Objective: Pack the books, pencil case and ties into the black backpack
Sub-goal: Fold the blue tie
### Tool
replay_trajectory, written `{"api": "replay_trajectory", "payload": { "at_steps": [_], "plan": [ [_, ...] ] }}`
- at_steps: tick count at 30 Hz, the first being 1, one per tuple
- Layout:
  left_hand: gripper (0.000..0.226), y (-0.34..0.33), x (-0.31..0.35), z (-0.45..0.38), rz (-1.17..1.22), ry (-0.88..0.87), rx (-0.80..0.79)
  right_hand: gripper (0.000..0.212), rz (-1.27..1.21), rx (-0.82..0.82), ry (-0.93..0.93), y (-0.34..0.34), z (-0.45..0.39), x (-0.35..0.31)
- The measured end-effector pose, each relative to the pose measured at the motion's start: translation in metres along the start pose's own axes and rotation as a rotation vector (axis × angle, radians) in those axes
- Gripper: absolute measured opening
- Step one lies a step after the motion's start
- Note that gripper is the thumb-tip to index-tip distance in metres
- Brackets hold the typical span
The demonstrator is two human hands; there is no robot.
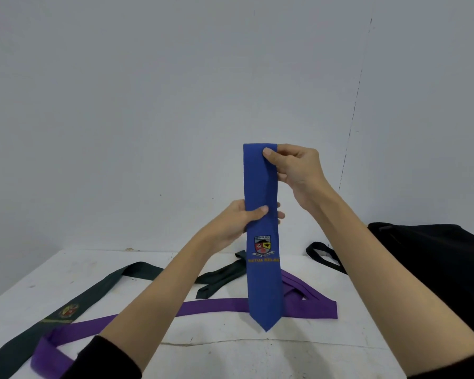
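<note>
You're pinching the blue tie [262, 187] taut, right hand [293, 168] at twelve o'clock, left hand [241, 220] gripping mid-length, likely squaring it to fold for the black backpack [435, 263] at three.

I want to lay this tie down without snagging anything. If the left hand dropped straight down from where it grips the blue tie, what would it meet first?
Probably the purple tie on the white table, below the left hand gripping the blue tie; depth is uncertain, so it could meet bare table.
</note>
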State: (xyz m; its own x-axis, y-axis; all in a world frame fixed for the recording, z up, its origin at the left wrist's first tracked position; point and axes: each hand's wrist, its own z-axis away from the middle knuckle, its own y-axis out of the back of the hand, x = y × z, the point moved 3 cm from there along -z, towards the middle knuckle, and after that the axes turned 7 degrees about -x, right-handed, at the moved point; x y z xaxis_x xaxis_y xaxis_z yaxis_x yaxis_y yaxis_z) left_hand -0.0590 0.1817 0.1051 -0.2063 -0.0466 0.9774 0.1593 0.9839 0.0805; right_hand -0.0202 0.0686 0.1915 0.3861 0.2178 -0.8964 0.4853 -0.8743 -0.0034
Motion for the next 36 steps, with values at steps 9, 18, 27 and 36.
{"api": "replay_trajectory", "payload": {
  "at_steps": [9, 18, 27, 36],
  "plan": [
    [0.015, -0.009, -0.002, 0.009, 0.020, 0.001, 0.056, 0.027, 0.139, -0.064, -0.110, 0.009, -0.006, 0.006],
    [0.015, -0.011, 0.009, 0.011, -0.035, 0.045, 0.022, 0.040, 0.312, -0.397, -0.377, 0.013, 0.015, 0.045],
    [0.015, -0.025, -0.020, 0.023, 0.097, 0.148, -0.039, 0.014, 0.068, -0.013, -0.167, 0.012, 0.003, 0.031],
    [0.011, -0.017, -0.015, 0.040, 0.196, 0.030, 0.161, 0.009, 0.018, 0.132, -0.289, 0.026, 0.001, 0.059]
  ]
}}
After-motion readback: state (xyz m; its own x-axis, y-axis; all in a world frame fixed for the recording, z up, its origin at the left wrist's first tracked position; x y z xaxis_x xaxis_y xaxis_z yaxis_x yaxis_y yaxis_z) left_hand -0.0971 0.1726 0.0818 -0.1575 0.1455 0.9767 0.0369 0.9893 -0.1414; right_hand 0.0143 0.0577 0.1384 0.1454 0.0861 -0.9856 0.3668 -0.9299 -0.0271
